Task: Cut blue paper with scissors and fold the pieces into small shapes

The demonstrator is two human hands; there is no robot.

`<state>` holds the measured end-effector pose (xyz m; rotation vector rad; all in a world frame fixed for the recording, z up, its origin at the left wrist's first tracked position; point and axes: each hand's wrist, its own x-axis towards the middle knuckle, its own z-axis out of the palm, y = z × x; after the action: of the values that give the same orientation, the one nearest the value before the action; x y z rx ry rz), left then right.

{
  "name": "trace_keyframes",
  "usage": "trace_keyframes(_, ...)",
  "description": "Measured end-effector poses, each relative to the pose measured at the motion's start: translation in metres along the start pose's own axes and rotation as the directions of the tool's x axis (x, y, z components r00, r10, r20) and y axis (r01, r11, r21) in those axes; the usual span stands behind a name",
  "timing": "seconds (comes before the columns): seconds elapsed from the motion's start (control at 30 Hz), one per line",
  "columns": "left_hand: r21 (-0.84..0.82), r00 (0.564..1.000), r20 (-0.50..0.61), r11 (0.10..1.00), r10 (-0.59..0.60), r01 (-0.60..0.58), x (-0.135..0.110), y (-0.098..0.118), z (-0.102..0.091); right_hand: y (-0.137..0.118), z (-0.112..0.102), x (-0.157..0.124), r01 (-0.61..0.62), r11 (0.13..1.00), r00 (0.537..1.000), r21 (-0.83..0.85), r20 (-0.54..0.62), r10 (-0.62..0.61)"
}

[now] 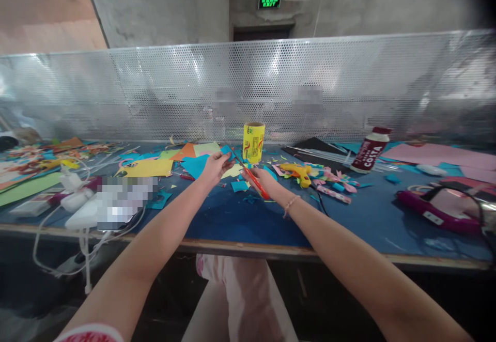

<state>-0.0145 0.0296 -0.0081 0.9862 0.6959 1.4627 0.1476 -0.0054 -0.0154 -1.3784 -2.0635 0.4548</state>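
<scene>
Between the thumb and fingers of my left hand (217, 167) is a small piece of blue paper (226, 150). My right hand (266, 181) grips red-handled scissors (256, 181), whose blades point up and left toward that paper. Whether the blades touch it I cannot tell. Just behind my hands stands a yellow cardboard tube (253, 143), upright. Blue paper scraps (239, 186) lie on the table below and between the hands. A larger blue sheet (195, 166) lies beside my left hand, and a yellow glue gun (300, 172) rests right of my right hand.
A Costa bottle (371, 151) stands at the right, near a purple device (437, 217). On the left lie a white power strip with cables (83, 213), a yellow sheet (151, 168) and many paper scraps. A perforated metal panel (166, 89) closes off the table's (349, 218) back.
</scene>
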Motion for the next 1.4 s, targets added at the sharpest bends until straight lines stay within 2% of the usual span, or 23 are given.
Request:
trace_keyframes(0.1,0.0,1.0,-0.005,1.0,-0.015,0.015,-0.001,0.001,0.001,-0.002,0.0,0.0,-0.002,1.0,1.0,0.008,-0.008,0.002)
trace_keyframes(0.3,-0.008,0.999,-0.001,0.999,-0.042,0.042,0.001,0.002,-0.002,-0.009,0.0,-0.001,-0.125,0.982,0.992,0.138,0.05,0.119)
trace_keyframes(0.5,0.008,0.998,0.01,0.998,-0.059,0.059,0.005,-0.001,-0.006,0.002,0.004,0.004,-0.147,0.96,0.988,0.238,0.09,0.129)
trace_keyframes(0.63,0.038,0.994,0.041,0.995,-0.099,0.098,0.001,-0.004,-0.002,0.009,0.009,0.005,-0.196,0.875,0.974,0.443,0.187,0.124)
trace_keyframes(0.87,0.033,0.996,0.021,0.996,-0.084,0.083,-0.001,-0.004,0.002,0.014,0.015,0.006,-0.257,0.744,0.96,0.617,0.251,0.124)
trace_keyframes(1.0,0.019,0.997,0.024,0.997,-0.074,0.073,0.001,-0.004,-0.001,0.014,0.015,0.005,-0.265,0.731,0.955,0.629,0.276,0.108)
trace_keyframes(1.2,0.024,0.997,0.026,0.997,-0.079,0.079,0.0,-0.003,-0.001,0.011,0.012,0.002,-0.228,0.775,0.961,0.589,0.263,0.084)
trace_keyframes(1.3,0.041,0.995,0.011,0.994,-0.097,0.097,-0.002,-0.001,0.001,0.008,0.011,0.003,-0.255,0.806,0.955,0.534,0.267,0.125)
trace_keyframes(1.4,0.049,0.994,0.007,0.992,-0.113,0.113,-0.005,0.002,0.004,0.004,0.01,0.002,-0.249,0.838,0.963,0.486,0.216,0.161)
